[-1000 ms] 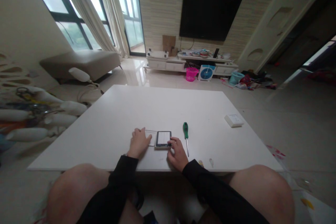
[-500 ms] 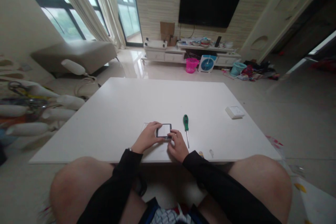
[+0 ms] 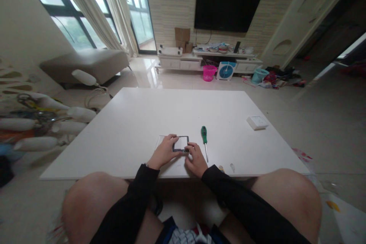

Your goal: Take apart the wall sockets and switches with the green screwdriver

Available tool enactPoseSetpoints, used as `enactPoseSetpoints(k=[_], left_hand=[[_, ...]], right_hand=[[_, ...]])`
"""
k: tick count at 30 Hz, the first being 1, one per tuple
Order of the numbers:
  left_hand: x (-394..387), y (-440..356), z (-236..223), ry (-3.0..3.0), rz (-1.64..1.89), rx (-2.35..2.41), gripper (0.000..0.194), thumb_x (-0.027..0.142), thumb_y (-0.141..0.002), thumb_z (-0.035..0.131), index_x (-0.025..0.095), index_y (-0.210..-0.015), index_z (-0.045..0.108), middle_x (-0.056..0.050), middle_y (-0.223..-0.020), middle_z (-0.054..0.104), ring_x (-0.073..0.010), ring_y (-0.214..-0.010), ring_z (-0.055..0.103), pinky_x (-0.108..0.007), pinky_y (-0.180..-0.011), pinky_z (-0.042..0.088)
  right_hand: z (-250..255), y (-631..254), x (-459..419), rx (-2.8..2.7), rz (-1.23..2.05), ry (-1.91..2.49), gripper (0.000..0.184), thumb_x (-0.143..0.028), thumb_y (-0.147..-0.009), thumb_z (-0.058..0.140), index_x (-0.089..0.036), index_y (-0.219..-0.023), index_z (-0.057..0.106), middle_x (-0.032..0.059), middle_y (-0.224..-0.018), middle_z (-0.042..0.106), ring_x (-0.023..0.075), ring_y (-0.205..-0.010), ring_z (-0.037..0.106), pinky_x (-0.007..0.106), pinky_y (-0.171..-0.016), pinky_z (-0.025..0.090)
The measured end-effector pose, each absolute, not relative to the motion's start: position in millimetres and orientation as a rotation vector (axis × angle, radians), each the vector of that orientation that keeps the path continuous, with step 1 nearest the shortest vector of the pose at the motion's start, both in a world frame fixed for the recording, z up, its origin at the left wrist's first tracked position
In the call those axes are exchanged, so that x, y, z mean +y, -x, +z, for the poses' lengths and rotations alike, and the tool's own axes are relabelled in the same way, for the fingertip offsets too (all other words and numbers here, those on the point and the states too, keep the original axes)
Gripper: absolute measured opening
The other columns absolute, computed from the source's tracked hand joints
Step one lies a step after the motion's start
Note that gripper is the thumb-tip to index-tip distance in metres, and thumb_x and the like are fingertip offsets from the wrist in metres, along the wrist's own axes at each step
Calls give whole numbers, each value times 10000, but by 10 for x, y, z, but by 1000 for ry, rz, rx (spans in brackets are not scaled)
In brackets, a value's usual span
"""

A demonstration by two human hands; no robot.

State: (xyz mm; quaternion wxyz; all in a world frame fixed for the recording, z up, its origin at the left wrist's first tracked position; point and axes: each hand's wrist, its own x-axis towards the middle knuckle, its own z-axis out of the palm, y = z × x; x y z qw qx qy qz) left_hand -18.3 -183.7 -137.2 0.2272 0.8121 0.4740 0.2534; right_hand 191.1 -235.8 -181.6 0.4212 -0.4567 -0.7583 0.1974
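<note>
Near the front of the white table, both hands are at a small dark-edged rectangular frame with a pale middle; its exact kind is unclear. My left hand is closed on its left side, thumb along the near edge and fingers along the far edge. My right hand has its fingers bent at the near right corner, touching it. A clear or white flat sheet lies partly hidden beneath my left hand. Just right of my right hand lies a screwdriver with a green handle, its shaft towards me.
On the table's right side sits a white square wall socket. Two small items, one a little clear bag, lie by the front edge. White lamp-like arms stand off the left edge. Across the floor are a pink basket and a fan.
The whole view has shifted slightly, so everything sits a little further right and lower. Both hands keep nearly the same hold on the frame; nothing is picked up or let go.
</note>
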Motion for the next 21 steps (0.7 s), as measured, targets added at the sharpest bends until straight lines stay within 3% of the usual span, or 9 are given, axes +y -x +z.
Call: enactPoseSetpoints(k=[6,21], left_hand=[[-1869,69,-1460,-2330,776,1211,680,332,-816,853,252,-1424,560,-120,-1434,569,-332,-1380,515,-544,-1190,458],[-1887,-5,-1478,-2382,667,1279,643,339,-883,787,250,-1464,527,-118,-1463,554,-353,-1397,459,-585,-1203,416]], right_hand=[[-1840,-1904,-2357,-1897,493,1133,471,-40,-781,578,-195,-1226,585,163,-1320,548,309,-1269,542,528,-1118,486],[-1796,-1868,-2380,-1859,487,1091,457,-55,-794,553,-185,-1232,558,160,-1283,562,304,-1238,540,505,-1082,503]])
